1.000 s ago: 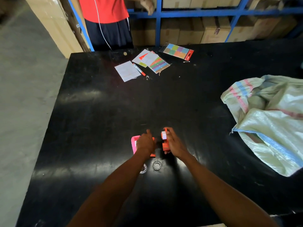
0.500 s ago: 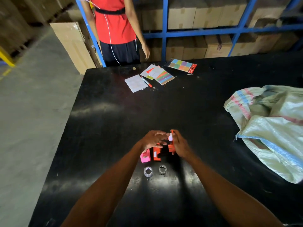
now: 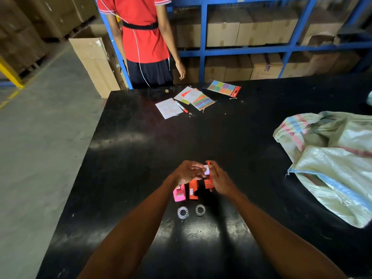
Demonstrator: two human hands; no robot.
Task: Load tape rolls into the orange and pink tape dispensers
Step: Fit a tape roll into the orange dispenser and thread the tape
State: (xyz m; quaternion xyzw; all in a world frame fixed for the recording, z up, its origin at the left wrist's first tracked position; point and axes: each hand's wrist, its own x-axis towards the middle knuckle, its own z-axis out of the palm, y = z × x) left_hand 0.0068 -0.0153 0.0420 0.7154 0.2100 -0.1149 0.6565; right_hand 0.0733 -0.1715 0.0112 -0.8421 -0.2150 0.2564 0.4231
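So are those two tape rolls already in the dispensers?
No. Both tape rolls lie loose on the black table, just in front of the dispensers.

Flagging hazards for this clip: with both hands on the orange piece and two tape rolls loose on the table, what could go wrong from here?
The two tape rolls lie loose under the forearms; a sweep could roll them off. The right hand pinches one orange piece while the other orange part sits apart, so halves could be misfitted. The pink dispenser beside the left hand could get knocked.

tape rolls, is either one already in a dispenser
No, both tape rolls lie loose on the black table, nearer the wearer than the pink dispenser and orange dispenser.
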